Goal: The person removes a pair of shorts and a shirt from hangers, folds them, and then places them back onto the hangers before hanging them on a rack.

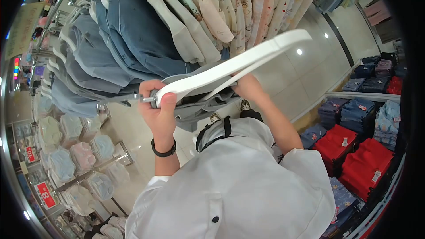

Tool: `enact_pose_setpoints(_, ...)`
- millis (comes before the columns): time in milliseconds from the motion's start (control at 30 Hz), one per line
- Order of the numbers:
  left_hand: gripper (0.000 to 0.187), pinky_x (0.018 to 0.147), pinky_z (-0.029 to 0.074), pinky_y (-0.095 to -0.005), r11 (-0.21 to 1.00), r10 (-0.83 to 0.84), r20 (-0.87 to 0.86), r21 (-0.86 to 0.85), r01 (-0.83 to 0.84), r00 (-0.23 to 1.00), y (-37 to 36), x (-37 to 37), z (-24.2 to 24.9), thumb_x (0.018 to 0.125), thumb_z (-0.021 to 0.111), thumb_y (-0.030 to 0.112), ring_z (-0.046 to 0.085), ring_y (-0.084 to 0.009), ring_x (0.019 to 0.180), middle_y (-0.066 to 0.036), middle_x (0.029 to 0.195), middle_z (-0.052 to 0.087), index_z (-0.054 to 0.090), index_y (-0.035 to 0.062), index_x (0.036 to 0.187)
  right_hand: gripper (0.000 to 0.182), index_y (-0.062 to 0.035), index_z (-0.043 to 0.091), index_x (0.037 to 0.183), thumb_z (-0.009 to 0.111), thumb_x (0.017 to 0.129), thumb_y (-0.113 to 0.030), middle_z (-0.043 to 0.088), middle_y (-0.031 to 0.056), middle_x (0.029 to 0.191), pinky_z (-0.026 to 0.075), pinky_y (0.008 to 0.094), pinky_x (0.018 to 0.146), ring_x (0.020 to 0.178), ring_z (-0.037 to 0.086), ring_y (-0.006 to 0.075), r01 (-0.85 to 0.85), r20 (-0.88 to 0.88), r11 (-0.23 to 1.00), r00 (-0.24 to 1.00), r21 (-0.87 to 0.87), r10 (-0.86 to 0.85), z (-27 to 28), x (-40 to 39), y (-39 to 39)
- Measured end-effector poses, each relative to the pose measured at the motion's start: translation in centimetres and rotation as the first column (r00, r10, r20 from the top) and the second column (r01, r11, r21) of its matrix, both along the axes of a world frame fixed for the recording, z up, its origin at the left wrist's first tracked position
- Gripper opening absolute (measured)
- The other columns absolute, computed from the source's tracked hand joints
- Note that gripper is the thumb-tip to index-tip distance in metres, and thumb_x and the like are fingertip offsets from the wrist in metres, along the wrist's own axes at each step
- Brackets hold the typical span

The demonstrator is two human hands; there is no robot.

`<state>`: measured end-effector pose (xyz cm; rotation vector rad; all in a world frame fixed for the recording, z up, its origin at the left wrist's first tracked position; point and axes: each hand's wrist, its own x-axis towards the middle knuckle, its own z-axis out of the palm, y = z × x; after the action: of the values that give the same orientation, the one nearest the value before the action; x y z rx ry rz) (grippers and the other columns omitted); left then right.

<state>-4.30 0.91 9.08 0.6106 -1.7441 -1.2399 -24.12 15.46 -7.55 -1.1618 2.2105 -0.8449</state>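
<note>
My left hand [158, 108] is closed round the neck of a white clothes hanger [230, 64], just below its metal hook [117, 99]. The hanger is tilted, with its far arm rising to the right. A dark grey garment [195, 110] hangs bunched beneath it, on the side towards my body. My right hand [249, 87] is closed at the garment's edge by the hanger's thin lower bar, its fingertips partly hidden. A black band circles my left wrist.
Blue-grey clothes [141, 31] and pale patterned clothes [248, 9] hang on racks ahead. Packaged items [82, 155] hang at left with red price signs [45, 194]. Folded red clothes [365, 161] and folded jeans [359, 113] lie on shelves at right. Tiled floor [292, 73] lies between.
</note>
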Motion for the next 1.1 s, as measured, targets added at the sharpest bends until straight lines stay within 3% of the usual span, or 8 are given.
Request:
enact_pose_setpoints(133,0.049,0.068,0.039,-0.0226,1.0,0.019,0.045,0.015,-0.019,0.999,-1.4,2.4,-1.5,0.082,0.077,0.045,0.047,-0.008,0.076,0.001,0.086,0.052,0.055,0.0038,0.095,0.044,-0.0035,0.065,0.117,0.06,0.073,-0.002,0.069,0.0221,0.104,0.053,0.0435,0.087,0.101,0.067,0.0368,0.212,0.053,0.961,0.977,-0.179,-0.206,0.4,-2.3,1.0)
enact_pose_setpoints(300,0.053,0.078,0.045,-0.0272,0.983,-0.178,0.283,0.007,0.183,0.943,-2.0,5.2,-4.9,0.066,0.092,0.027,0.056,-0.0136,0.085,-0.003,0.094,0.061,0.061,0.0027,0.101,0.031,-0.0028,0.057,0.104,0.065,0.075,0.005,0.066,0.0035,0.086,0.047,0.0261,0.07,0.079,0.058,0.0088,0.132,0.372,0.986,0.924,-0.103,-0.085,10.3,-5.1,2.8)
enact_pose_setpoints(400,0.049,0.077,0.046,-0.0284,0.992,-0.125,0.265,0.002,0.129,0.956,-2.5,5.3,-6.6,0.067,0.09,0.021,0.059,-0.0143,0.084,-0.005,0.095,0.065,0.065,0.0023,0.105,0.032,-0.0037,0.053,0.102,0.065,0.074,0.007,0.065,0.0025,0.083,0.044,0.0249,0.066,0.077,0.056,0.0065,0.047,0.199,0.986,0.98,-0.163,-0.014,12.8,-5.5,4.0)
enact_pose_setpoints(700,0.043,0.067,0.046,-0.0325,0.909,-0.23,0.291,-0.277,0.311,0.929,-3.6,5.3,-6.7,0.067,0.088,0.023,0.061,-0.0244,0.075,-0.009,0.082,0.067,0.072,0.0052,0.102,0.029,-0.0062,0.052,0.097,0.059,0.07,0.002,0.062,0.0031,0.078,0.043,0.0285,0.063,0.068,0.053,0.0106,0.252,0.215,0.957,0.952,-0.145,-0.218,17.3,-6.3,7.0)
enact_pose_setpoints(867,0.038,0.064,0.047,-0.0334,0.889,-0.121,0.582,-0.297,0.349,0.804,-1.9,2.8,-6.3,0.072,0.086,0.025,0.06,-0.0266,0.069,-0.011,0.082,0.066,0.072,0.005,0.102,0.029,-0.0063,0.053,0.098,0.059,0.07,-0.003,0.062,0.0043,0.077,0.045,0.0316,0.061,0.064,0.055,0.0146,0.259,0.1,0.95,0.964,-0.174,-0.245,20.6,-5.3,6.7)
enact_pose_setpoints(933,0.038,0.067,0.047,-0.0349,0.905,-0.125,0.547,-0.279,0.322,0.828,-1.3,1.9,-6.1,0.072,0.086,0.023,0.061,-0.0268,0.072,-0.011,0.083,0.066,0.072,0.0038,0.101,0.034,-0.005,0.056,0.103,0.07,0.074,-0.015,0.066,0.0092,0.08,0.048,0.0372,0.064,0.068,0.062,0.0238,-0.003,-0.155,0.999,0.988,-0.043,-0.004,23.3,-2.7,6.0)
enact_pose_setpoints(1067,0.043,0.068,0.048,-0.0312,0.925,-0.26,0.371,-0.17,0.34,0.891,-2.8,1.9,-5.2,0.065,0.09,0.018,0.062,-0.0215,0.075,-0.009,0.086,0.069,0.072,0.0001,0.1,0.061,-0.0057,0.058,0.115,0.08,0.071,-0.041,0.068,0.0104,0.095,0.049,0.0328,0.067,0.077,0.065,0.023,-0.432,0.048,0.882,0.901,0.187,0.431,24.1,-1.1,5.1)
enact_pose_setpoints(1100,0.045,0.068,0.048,-0.0299,0.925,-0.287,0.281,-0.165,0.341,0.916,-3.1,2.0,-4.7,0.062,0.092,0.017,0.062,-0.0195,0.074,-0.009,0.087,0.07,0.072,-0.0006,0.099,0.065,-0.006,0.058,0.119,0.08,0.072,-0.044,0.068,0.0116,0.1,0.051,0.0343,0.068,0.082,0.067,0.0237,-0.393,-0.31,0.917,0.882,-0.072,0.354,23.5,-2.0,4.8)
